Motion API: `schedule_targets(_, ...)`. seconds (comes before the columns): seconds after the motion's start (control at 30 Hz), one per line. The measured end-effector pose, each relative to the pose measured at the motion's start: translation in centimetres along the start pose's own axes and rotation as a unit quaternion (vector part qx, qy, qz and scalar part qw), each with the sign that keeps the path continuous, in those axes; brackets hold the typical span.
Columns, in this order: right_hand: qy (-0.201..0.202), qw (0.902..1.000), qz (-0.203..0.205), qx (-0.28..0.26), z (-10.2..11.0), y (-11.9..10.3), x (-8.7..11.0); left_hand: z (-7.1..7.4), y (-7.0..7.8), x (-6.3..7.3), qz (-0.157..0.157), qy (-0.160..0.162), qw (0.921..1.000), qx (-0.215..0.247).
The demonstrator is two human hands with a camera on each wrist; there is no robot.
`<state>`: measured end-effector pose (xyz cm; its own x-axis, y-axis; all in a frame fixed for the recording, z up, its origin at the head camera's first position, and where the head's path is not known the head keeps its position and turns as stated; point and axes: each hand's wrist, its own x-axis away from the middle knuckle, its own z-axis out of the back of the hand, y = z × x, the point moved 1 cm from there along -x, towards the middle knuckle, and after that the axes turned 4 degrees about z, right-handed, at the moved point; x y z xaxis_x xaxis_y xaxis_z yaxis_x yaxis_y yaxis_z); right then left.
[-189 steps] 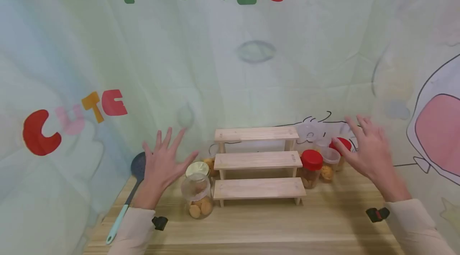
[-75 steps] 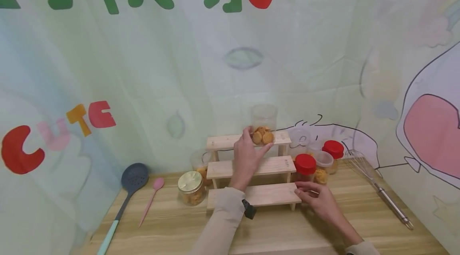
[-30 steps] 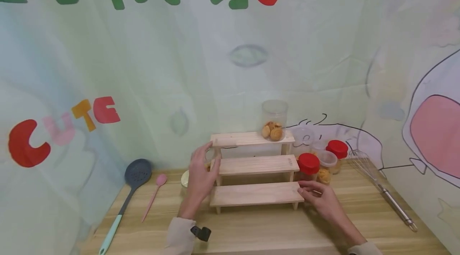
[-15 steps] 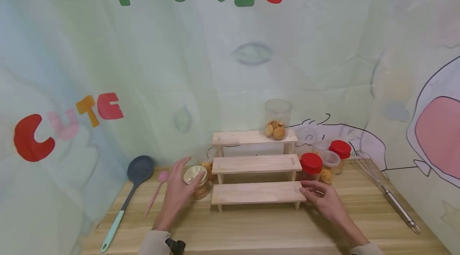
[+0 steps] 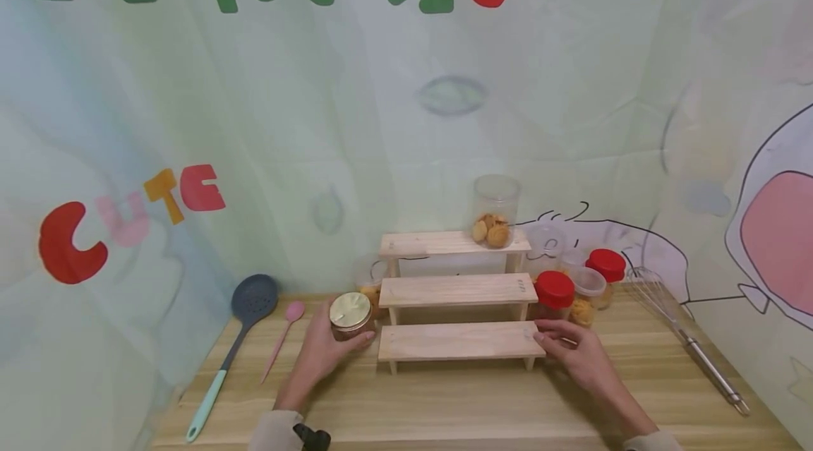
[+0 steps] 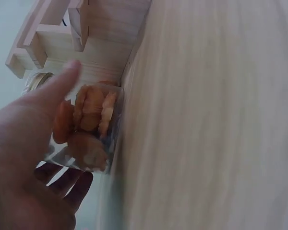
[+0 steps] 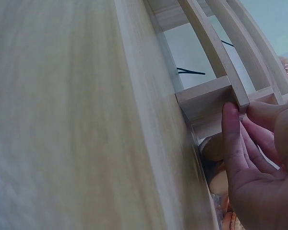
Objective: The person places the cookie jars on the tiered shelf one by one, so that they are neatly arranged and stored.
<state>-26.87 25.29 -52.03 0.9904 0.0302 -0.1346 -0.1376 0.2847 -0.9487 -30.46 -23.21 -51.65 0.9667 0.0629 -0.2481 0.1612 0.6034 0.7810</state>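
On the table's left, my left hand (image 5: 322, 347) wraps around a short clear jar with a gold lid (image 5: 351, 313), thumb on the near side and fingers on the far side. Cookies (image 6: 90, 115) show through its wall in the left wrist view. My right hand (image 5: 578, 353) pinches the right end of the lowest step of a three-step wooden rack (image 5: 460, 340), thumb and finger at the board's corner (image 7: 237, 98). A clear jar of cookies (image 5: 495, 214) stands on the top step at its right end.
Right of the rack stand a red-lidded jar (image 5: 554, 290), a clear-lidded tub (image 5: 586, 289) and another red-lidded jar (image 5: 606, 267). A whisk (image 5: 692, 345) lies at far right. A slotted turner (image 5: 254, 299) and pink spoon (image 5: 293, 312) lie left. Behind hangs a printed curtain (image 5: 381, 119).
My left hand set the clear cookie jar on the top step, let go, moved back left and down, and now grips the gold-lidded jar. My right hand stays at the rack's lowest step.
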Motion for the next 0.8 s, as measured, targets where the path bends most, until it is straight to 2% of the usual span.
schedule_targets(0.13, 0.000, 1.0000, 0.008, 0.002, -0.03, 0.09, 0.05, -0.20, -0.39, 0.12, 0.014, -0.003, 0.9999, 0.000)
schedule_targets(0.37, -0.002, 0.9998, 0.018, 0.001, 0.01, 0.04, 0.13, -0.18, -0.46, 0.12, 0.014, -0.006, 0.9999, -0.001)
schedule_targets(0.8, -0.004, 0.9999, 0.009, -0.004, -0.01, -0.13, 0.19, -0.19, -0.38, 0.12, 0.019, 0.001, 0.9998, 0.003)
